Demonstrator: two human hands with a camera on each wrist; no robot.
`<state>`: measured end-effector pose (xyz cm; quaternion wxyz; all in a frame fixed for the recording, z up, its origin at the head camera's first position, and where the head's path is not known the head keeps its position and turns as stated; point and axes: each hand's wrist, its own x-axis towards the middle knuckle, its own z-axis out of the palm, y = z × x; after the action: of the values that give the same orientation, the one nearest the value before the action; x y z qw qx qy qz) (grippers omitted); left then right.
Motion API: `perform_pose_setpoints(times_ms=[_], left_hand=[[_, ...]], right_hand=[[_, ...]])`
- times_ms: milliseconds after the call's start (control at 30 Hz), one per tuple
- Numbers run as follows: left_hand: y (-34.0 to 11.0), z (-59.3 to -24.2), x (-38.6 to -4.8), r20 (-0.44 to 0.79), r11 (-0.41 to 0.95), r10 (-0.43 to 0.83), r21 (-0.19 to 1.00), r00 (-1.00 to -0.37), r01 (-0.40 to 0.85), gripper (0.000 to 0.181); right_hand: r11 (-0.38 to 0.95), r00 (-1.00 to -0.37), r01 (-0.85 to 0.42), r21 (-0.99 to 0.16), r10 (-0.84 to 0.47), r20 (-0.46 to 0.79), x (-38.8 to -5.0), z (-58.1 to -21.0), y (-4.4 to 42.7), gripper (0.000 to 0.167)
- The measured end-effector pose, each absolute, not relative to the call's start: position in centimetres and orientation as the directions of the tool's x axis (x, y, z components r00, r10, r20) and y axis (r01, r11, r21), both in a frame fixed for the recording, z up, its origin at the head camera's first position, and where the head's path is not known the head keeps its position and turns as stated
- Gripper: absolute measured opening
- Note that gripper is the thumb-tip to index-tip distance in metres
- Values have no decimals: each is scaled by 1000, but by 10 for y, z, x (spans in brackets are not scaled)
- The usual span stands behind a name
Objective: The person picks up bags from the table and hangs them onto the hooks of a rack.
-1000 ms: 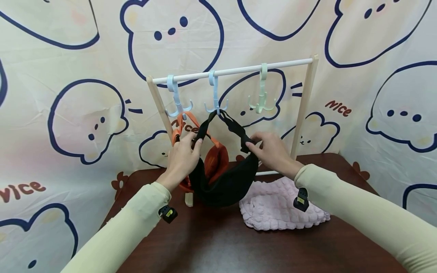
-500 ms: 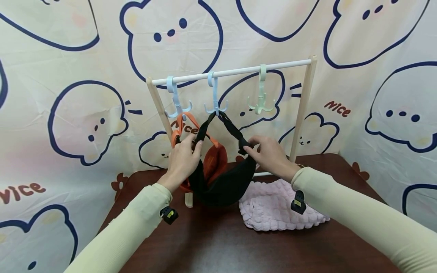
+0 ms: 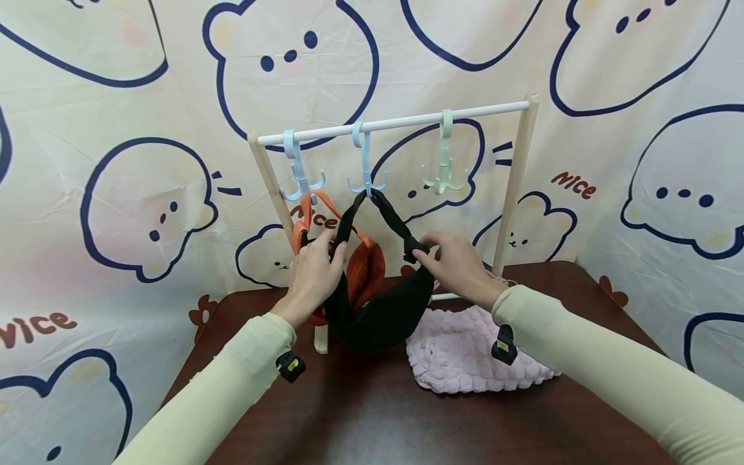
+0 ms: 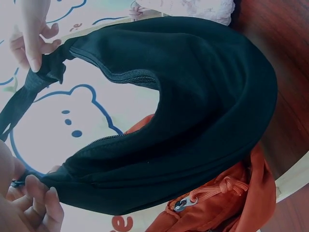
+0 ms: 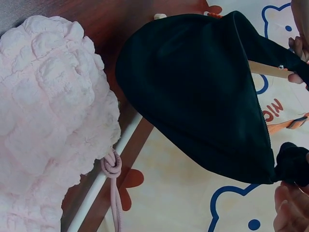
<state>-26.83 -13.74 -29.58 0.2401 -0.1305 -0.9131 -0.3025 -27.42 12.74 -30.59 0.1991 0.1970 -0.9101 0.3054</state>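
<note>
A black zippered shoulder bag [image 3: 380, 316] hangs by its strap from the middle blue hook [image 3: 366, 165]. My left hand [image 3: 314, 274] pinches the left side of the strap, low down where it meets the bag. On the other side my right hand [image 3: 459, 261] pinches the strap at a knotted part, just above the bag's right corner. In the left wrist view the zipper edge of the black bag [image 4: 203, 106] curves between both hands. An orange bag [image 3: 367, 268] hangs from the left blue hook [image 3: 299, 171], partly hidden behind the black one and my left hand.
A white rail [image 3: 401, 121] on wooden posts [image 3: 517, 181] carries the hooks; a green hook [image 3: 445, 158] hangs at the right. A pink puffy bag [image 3: 471, 355] lies on the brown table [image 3: 378, 413], right of the black bag. A printed cloth stands behind.
My right hand has shifted slightly left and down with its side of the strap, so the bag's sides draw a little closer together. My left hand barely moves.
</note>
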Motion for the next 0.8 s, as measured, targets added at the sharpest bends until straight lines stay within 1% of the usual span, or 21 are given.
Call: perform_pose_setpoints(times_ms=[467,800], left_hand=[[-135,-299,-269,522,801,90,468,-848,373,22],[-133,-298,-268,516,807,91,463,-851,367,21]], right_hand=[[725,-843,-487,-487,-244,480,-276,-308,128,18],[734,-851,-475,-486,-242,465,-277,-309,129,26]])
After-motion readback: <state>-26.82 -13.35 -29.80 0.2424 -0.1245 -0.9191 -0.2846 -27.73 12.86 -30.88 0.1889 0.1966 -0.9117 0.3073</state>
